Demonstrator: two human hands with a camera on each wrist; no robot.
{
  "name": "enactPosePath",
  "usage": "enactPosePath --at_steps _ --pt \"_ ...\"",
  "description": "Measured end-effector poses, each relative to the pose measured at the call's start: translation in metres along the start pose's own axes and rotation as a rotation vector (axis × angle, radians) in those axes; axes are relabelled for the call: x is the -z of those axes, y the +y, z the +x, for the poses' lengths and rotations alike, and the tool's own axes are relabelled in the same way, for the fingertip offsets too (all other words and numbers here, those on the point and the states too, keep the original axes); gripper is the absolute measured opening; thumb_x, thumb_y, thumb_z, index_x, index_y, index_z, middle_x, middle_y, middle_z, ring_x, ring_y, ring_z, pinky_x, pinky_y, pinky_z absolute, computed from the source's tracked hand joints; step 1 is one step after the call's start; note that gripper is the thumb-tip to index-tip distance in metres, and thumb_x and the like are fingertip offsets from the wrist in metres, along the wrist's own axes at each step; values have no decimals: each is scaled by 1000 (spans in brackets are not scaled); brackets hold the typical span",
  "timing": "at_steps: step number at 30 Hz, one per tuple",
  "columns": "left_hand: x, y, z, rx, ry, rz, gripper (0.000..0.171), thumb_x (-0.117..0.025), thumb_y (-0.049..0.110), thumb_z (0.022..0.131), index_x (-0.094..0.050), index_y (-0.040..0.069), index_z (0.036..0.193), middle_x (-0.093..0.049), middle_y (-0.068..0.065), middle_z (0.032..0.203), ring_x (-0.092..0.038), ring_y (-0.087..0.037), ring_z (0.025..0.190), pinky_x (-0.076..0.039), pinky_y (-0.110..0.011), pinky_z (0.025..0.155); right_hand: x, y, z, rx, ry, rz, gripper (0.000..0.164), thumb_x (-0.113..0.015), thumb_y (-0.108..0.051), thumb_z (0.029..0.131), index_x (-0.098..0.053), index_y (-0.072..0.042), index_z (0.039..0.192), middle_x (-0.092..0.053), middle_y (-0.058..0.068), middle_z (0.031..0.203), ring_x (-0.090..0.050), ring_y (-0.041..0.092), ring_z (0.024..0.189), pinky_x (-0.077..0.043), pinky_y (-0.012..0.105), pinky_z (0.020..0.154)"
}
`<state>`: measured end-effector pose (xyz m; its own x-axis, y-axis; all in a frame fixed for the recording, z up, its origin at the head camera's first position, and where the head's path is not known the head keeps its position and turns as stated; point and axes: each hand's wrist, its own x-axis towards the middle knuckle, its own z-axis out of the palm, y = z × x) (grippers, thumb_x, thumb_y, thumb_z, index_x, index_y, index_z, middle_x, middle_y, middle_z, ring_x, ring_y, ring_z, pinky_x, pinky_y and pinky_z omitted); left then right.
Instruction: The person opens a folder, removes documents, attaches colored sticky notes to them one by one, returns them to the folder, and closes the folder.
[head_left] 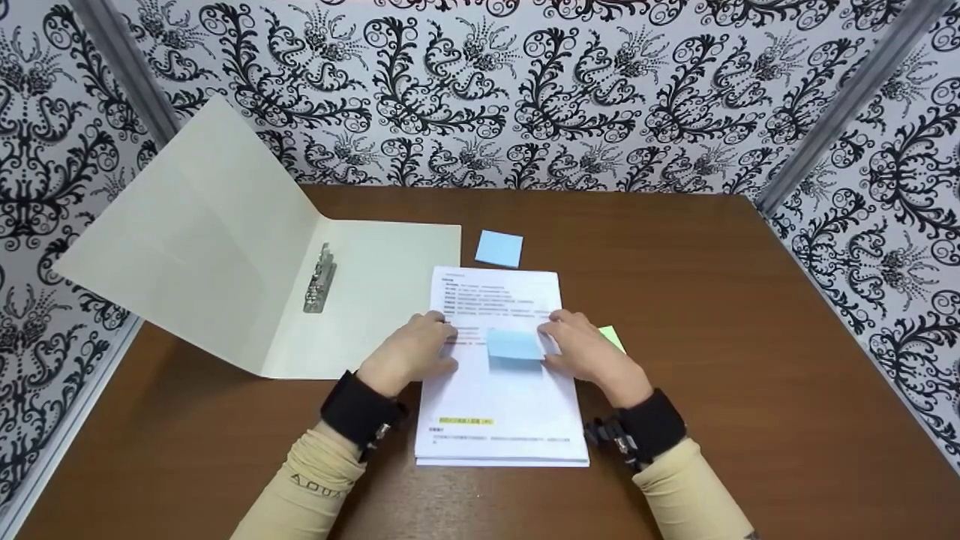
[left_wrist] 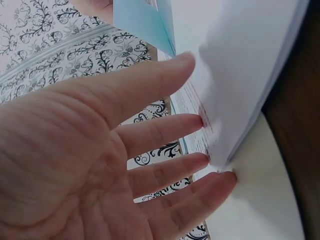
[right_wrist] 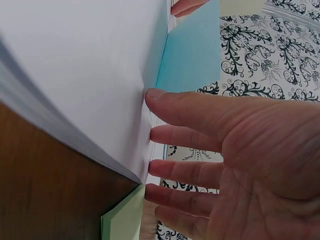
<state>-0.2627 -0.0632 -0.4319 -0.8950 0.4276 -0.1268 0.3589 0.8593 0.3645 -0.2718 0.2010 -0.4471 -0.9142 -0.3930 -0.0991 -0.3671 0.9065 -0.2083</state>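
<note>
A stack of printed paper point(head_left: 502, 405) lies on the table with a blue sticky note point(head_left: 514, 345) on its top sheet, the note's lower edge lifted. My left hand point(head_left: 416, 349) rests along the stack's left edge, fingertips on the paper. At the right edge my right hand point(head_left: 589, 346) lies likewise, its thumb close to the sticky note. Both wrist views show fairly straight, spread fingers touching the sheet, with nothing pinched. Left of the stack, an open cream folder point(head_left: 375, 277) has its cover raised and a metal clip point(head_left: 320, 279) near the spine.
A pad of blue sticky notes point(head_left: 499, 248) lies beyond the stack. Green sticky notes point(head_left: 612, 337) show partly behind my right hand. The brown table point(head_left: 712, 300) meets patterned walls point(head_left: 480, 90) at the back and sides.
</note>
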Motion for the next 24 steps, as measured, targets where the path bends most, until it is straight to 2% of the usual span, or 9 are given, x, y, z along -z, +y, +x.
enactPosePath --at_steps 4,11,15,19,24 --pt "-2 1 2 6 15 -3 44 -71 19 89 -65 -2 127 -57 -23 135 -54 -40 119 -49 -49 101 0 0 0 5 7 -14 42 -72 -15 90 -64 0 128 -55 24 140 -51 44 126 -45 53 106" --pt "-4 4 4 56 12 3 40 -71 21 91 -67 0 125 -56 -22 137 -55 -39 119 -50 -46 100 0 0 0 14 12 -35 42 -71 -14 91 -62 2 129 -54 26 141 -49 45 127 -42 54 107" --pt "-2 0 8 92 28 -95 47 -71 24 91 -63 -2 129 -57 -24 135 -56 -39 121 -48 -48 105 0 0 0 26 25 -45 38 -68 -15 93 -64 1 127 -55 25 139 -51 44 125 -44 54 105" --pt "0 -7 13 167 51 -209 57 -69 28 93 -53 -4 138 -58 -26 135 -57 -39 125 -47 -49 108 0 0 0 45 47 -54 31 -62 -14 97 -65 0 124 -58 25 135 -53 44 122 -46 56 102" --pt "0 -17 17 240 93 -314 68 -65 34 95 -42 -5 145 -57 -26 137 -56 -39 129 -48 -50 106 2 -2 -2 21 -26 -39 36 -59 -10 98 -59 0 132 -52 27 144 -47 45 132 -41 58 109"
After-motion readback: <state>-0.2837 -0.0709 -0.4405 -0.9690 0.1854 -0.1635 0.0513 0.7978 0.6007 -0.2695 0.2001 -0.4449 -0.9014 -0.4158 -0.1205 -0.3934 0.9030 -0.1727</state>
